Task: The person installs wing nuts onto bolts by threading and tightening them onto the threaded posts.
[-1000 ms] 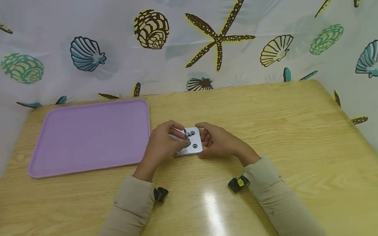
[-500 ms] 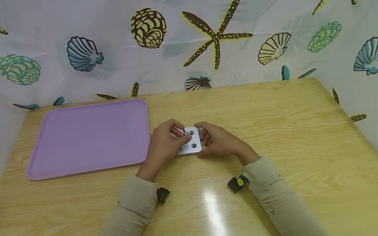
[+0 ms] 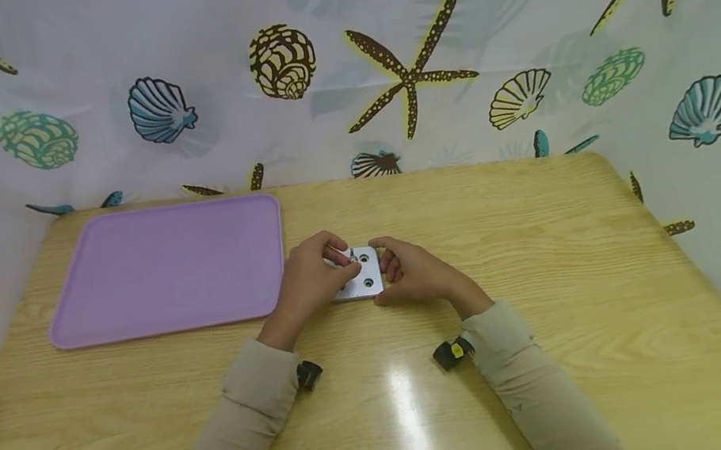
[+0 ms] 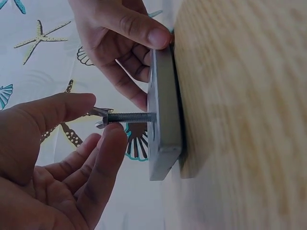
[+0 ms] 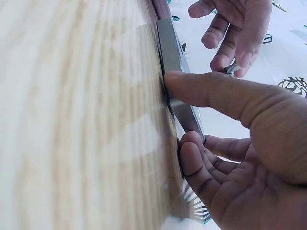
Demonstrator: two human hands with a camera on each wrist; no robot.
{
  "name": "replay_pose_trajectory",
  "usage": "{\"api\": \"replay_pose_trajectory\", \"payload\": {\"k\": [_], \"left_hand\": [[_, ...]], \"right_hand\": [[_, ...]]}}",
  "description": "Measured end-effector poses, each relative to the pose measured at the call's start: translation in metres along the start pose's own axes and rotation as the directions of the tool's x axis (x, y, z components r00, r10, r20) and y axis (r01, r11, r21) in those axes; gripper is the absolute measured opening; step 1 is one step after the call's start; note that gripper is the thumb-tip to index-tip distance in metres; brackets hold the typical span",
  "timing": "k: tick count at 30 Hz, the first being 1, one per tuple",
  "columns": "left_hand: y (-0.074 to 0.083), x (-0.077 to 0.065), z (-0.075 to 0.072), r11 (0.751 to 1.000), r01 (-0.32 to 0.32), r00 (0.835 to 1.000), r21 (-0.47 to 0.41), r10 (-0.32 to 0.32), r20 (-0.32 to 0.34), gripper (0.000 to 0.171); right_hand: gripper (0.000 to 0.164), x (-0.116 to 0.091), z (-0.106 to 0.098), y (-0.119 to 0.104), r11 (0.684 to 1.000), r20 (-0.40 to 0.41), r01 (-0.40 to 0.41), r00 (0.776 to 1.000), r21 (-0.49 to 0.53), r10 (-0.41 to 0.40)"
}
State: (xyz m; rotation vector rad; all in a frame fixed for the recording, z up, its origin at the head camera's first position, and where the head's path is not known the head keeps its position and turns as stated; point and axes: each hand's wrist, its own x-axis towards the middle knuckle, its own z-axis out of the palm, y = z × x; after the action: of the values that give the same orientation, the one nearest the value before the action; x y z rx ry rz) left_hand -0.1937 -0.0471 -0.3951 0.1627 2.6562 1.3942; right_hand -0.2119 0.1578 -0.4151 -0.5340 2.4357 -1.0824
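A silver square metal plate (image 3: 357,287) with several holes lies flat on the wooden table in the head view. My left hand (image 3: 311,272) is over its left part, thumb and fingertips around the winged head of a wing bolt (image 4: 129,117). The bolt stands upright on the plate (image 4: 168,103), its threaded shank partly exposed and its tip inside a hole. At the plate's right side, my right hand (image 3: 416,271) grips the opposite edges between thumb and fingers. In the right wrist view, the right thumb (image 5: 192,89) presses the plate's near side.
To the left on the table (image 3: 555,263) lies a purple tray (image 3: 166,271), its right edge close to the left hand. A white cloth (image 3: 232,151) printed with shells and starfish hangs behind the table and along its sides.
The left thumb and fingers shift slightly around the bolt head, the thumb moving in and then back a little. The right hand keeps its grip on the plate, which stays in place.
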Motion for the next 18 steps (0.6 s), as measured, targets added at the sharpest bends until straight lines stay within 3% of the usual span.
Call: {"api": "replay_pose_trajectory", "payload": {"k": [6, 18], "left_hand": [[-0.0025, -0.0006, -0.0021, 1.0, 0.021, 0.999, -0.019, -0.02, 0.031, 0.021], [0.001, 0.0003, -0.0033, 0.999, 0.027, 0.998, -0.024, -0.026, 0.054, 0.02]], "right_hand": [[0.087, -0.0005, 0.0007, 0.004, 0.999, 0.013, 0.01, 1.0, 0.037, -0.011], [0.09, -0.0007, -0.0039, 0.0064, 0.995, 0.033, 0.027, 0.999, 0.097, -0.03]]}}
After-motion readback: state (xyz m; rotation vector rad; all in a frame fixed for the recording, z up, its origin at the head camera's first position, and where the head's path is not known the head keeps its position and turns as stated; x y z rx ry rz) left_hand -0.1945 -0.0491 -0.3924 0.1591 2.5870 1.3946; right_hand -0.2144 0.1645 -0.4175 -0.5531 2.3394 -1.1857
